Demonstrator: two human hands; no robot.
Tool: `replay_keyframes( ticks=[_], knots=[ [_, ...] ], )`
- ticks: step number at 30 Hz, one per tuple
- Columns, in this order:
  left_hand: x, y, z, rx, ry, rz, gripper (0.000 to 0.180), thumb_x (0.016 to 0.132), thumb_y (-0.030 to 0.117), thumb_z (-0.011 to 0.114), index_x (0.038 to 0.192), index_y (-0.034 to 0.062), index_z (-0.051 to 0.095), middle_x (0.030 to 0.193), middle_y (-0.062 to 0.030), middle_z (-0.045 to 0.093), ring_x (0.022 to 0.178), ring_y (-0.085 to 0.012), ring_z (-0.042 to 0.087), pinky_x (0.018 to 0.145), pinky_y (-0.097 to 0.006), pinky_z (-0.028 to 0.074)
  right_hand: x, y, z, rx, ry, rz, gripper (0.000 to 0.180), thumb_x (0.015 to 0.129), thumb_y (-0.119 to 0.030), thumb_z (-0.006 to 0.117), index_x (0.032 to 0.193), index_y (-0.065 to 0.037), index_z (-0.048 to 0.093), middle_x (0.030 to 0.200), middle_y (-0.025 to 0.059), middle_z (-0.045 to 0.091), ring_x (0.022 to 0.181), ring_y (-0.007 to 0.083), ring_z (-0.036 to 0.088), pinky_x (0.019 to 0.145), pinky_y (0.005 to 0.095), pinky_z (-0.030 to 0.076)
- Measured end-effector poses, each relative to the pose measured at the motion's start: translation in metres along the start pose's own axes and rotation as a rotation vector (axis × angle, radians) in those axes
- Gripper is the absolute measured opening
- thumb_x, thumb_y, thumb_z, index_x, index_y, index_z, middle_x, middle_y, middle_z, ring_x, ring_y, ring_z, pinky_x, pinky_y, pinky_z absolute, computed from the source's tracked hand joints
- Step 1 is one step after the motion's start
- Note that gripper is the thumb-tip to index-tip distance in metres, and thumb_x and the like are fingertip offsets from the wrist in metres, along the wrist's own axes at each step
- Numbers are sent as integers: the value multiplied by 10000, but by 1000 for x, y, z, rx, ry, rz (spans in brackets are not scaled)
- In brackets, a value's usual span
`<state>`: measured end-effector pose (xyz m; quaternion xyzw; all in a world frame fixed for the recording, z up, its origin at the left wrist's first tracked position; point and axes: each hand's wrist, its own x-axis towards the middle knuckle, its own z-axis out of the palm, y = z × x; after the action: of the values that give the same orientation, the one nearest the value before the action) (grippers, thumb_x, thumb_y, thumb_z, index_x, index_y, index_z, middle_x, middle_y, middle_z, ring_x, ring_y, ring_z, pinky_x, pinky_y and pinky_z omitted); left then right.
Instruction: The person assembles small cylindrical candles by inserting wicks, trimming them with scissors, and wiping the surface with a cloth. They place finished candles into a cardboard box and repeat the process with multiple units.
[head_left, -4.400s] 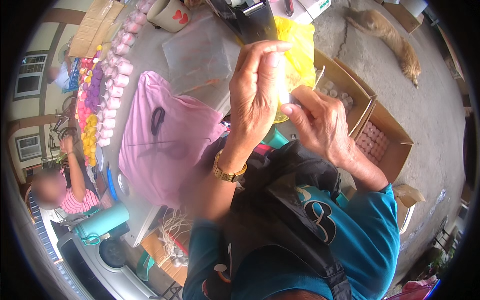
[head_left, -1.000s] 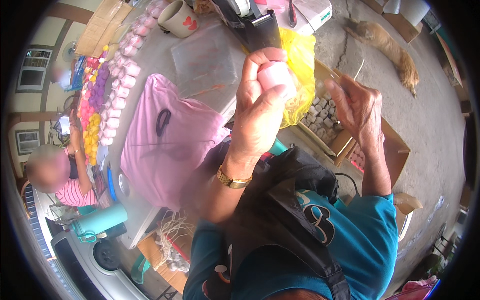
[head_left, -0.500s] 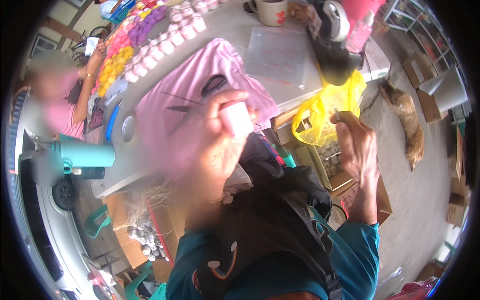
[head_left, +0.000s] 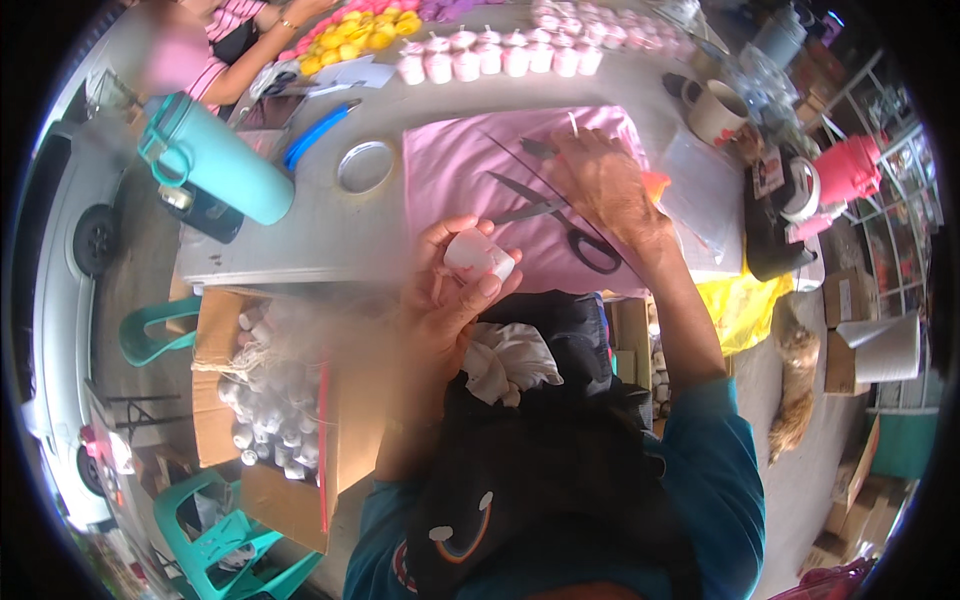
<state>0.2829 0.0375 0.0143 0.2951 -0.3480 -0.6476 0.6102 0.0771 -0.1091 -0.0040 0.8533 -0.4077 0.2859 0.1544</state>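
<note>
My left hand [head_left: 460, 285] is closed around a small pale pink votive candle [head_left: 478, 256], tilted, above the near edge of a pink cloth [head_left: 440, 160]. My right hand [head_left: 605, 185] reaches down onto the far part of this cloth, fingers curled under and partly hidden. A grey blade [head_left: 537, 148] shows at its fingertips and an orange piece [head_left: 656, 186] beside its palm; whether they belong to one tool I cannot tell. Between both hands lie black-handled scissors [head_left: 592, 251] with spread blades. A long thin dark rod [head_left: 515, 158] runs across the cloth under the right hand.
Rows of pink-white candles [head_left: 490, 62] stand at the back. Left are a teal bottle [head_left: 225, 160], tape roll [head_left: 366, 167] and blue cutter [head_left: 315, 138]; right, a mug [head_left: 716, 112] and yellow bag [head_left: 745, 310]. A cardboard box [head_left: 285, 505] holds white candles. Someone sits far left.
My right hand has gone from beside the yellow bag to the far part of the pink cloth. My left hand keeps the candle, now tilted. The whole view has shifted.
</note>
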Motion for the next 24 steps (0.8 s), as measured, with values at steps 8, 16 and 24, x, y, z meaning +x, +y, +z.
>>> replay_keyframes(
  ticks=[8,16,24],
  knots=[
    [18,-2,-8,-206,-11,27,442,924,58,477,1356,29,390,1300,-166,483,1219,-353,521,1079,-482,412,-10,19,-40,776,381,495,465,881,82,451,1317,-81,438,841,40,611,676,90,540,644,236,450],
    [40,-12,-3,-493,-180,-11,400,958,61,432,1354,19,395,1315,-199,467,1267,-422,462,1119,-506,353,-3,-2,-110,339,423,405,467,1011,-151,438,1440,-91,263,738,43,596,583,78,478,577,236,408],
    [38,-12,12,-339,-130,15,419,943,33,501,1346,93,402,1239,-100,473,1247,-307,501,1084,-450,399,-27,-55,-102,680,3,337,186,910,-89,614,1069,-30,689,785,88,677,652,180,634,598,291,510]
  ],
)
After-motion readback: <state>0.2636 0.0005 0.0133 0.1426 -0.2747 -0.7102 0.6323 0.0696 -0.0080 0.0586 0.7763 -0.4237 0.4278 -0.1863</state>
